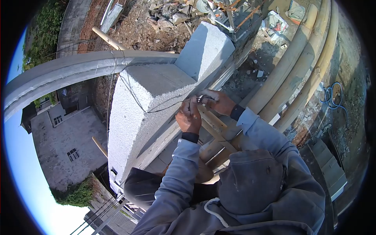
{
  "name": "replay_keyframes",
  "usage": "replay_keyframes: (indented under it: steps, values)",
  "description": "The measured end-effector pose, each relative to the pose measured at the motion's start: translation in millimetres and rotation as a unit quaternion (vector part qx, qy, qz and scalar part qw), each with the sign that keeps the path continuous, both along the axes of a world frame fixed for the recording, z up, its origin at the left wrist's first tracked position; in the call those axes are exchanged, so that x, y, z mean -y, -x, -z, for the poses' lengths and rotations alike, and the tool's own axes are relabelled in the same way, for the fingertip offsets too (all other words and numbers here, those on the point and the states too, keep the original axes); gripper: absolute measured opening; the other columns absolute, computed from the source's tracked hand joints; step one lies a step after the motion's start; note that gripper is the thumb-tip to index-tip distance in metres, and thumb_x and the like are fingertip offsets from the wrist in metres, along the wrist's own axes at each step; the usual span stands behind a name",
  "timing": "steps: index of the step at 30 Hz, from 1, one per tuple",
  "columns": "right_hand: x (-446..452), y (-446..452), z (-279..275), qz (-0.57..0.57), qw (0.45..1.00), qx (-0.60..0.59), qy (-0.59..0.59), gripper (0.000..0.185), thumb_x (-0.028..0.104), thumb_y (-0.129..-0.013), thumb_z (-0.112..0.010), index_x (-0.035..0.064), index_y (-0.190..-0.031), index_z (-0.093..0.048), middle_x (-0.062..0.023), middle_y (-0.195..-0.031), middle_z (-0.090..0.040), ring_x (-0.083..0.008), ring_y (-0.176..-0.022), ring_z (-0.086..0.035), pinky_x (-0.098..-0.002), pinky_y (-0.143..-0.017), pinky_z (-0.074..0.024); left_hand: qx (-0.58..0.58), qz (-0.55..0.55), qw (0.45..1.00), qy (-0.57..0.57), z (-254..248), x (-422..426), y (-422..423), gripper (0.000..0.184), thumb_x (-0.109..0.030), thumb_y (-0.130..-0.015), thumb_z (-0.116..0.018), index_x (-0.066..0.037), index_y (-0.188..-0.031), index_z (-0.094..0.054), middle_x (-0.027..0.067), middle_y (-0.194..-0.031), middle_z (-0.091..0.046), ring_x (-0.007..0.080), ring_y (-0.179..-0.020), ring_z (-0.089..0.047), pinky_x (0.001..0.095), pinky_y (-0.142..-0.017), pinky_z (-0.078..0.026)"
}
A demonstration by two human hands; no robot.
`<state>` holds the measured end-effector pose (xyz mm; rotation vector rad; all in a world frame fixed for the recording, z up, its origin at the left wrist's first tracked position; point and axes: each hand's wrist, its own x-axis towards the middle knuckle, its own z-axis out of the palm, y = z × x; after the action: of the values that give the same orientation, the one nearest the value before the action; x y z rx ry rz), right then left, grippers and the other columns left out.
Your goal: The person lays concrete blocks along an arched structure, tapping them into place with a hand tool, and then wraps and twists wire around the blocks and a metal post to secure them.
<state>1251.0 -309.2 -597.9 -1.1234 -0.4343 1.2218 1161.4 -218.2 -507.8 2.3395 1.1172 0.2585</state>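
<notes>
A thin dark wire [166, 106] runs over the edge of the large white, rough-surfaced block [127, 113] and into my hands. My left hand [189, 116] is closed, with thumb and fingers pinched on the wire. Close beside it, my right hand [220, 102] is also closed, its fingertips meeting the left ones near a small dark, shiny piece that I cannot make out. Further loops of wire cross the block's grey top [162, 78]. Both hands are just off the block's right side, above wooden pieces [213, 123].
A long grey beam [90, 64] curves in from the left to the block. Thick round poles [290, 66] slope down on the right. Rubble [168, 19] lies far below, with a blue hose [333, 96] on the ground. Dark-clothed knees [250, 182] are close beneath my arms.
</notes>
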Motion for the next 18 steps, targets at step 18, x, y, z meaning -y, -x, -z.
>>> replay_keyframes:
  steps: [18]
  values:
    - [22, 5, -7, 0.057, 0.993, 0.096, 0.040, 0.040, 0.024, -0.086, -0.062, 0.0038, -0.118, -0.048, -0.0072, -0.080, -0.062, -0.0111, -0.066, -0.060, -0.0270, -0.063, -0.0501, 0.103, -0.055, 0.975, 0.187, 41, 12, 20, 0.026, -0.024, -0.086, -0.064, -0.001, -0.098, -0.062, 0.0103, -0.087, -0.067, 0.0164, -0.083, -0.064, 0.0287, -0.076, -0.049]
